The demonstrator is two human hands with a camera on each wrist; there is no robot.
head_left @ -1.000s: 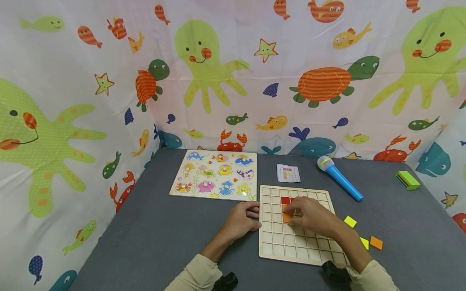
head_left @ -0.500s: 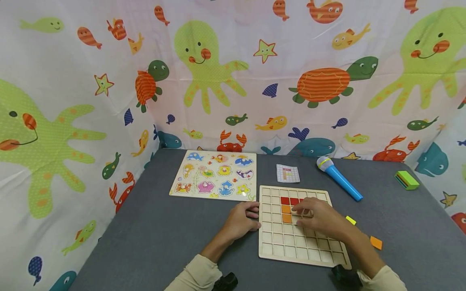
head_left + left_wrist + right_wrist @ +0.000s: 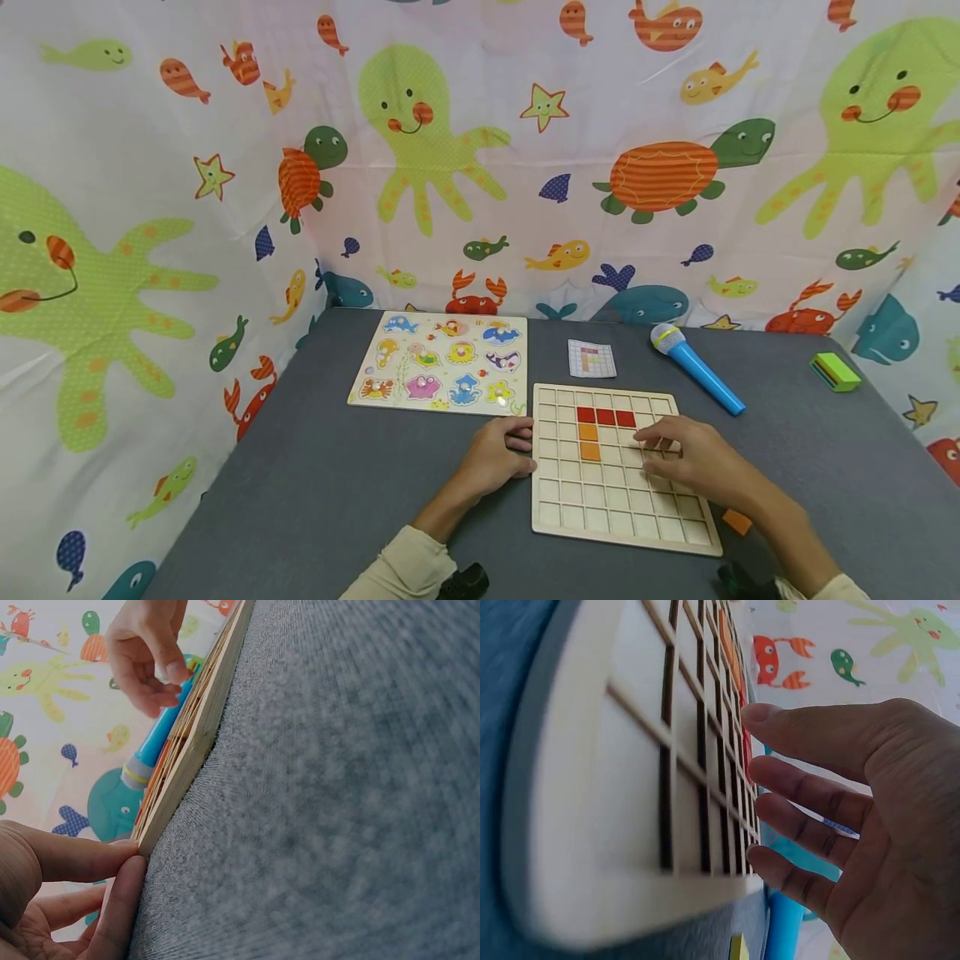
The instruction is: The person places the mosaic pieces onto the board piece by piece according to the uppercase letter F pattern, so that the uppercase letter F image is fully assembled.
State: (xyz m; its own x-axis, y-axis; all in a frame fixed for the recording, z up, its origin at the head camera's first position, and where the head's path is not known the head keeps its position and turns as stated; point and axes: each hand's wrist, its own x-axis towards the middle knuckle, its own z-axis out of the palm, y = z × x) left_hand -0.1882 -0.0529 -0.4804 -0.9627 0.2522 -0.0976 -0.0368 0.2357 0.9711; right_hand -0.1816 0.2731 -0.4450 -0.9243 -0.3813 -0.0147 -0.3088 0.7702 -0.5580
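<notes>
A wooden grid board [image 3: 622,533] lies on the table, with red tiles [image 3: 606,417] in a row and orange tiles [image 3: 589,442] in a column below the row's left end. My left hand [image 3: 491,454] grips the board's left edge, thumb and finger [image 3: 124,900] at the rim. Over the board's right part hovers my right hand [image 3: 693,462], fingers relaxed and apart, nothing between them. In the right wrist view its fingertips [image 3: 761,712] stand close over the grid. A loose orange tile [image 3: 737,522] lies by the board's right edge, and a yellow tile [image 3: 739,949] shows beside it.
A sea-animal knob puzzle [image 3: 442,362] lies at the back left. Behind the grid board are a small pattern card [image 3: 592,358] and a blue toy microphone [image 3: 701,371]. A green-topped block stack [image 3: 835,372] stands far right. A printed sea-animal curtain [image 3: 480,167] encloses the table.
My right hand has drawn back rightward from the coloured tiles, uncovering the red row and the orange column. It now covers the loose yellow tiles in the head view. My left hand stays put.
</notes>
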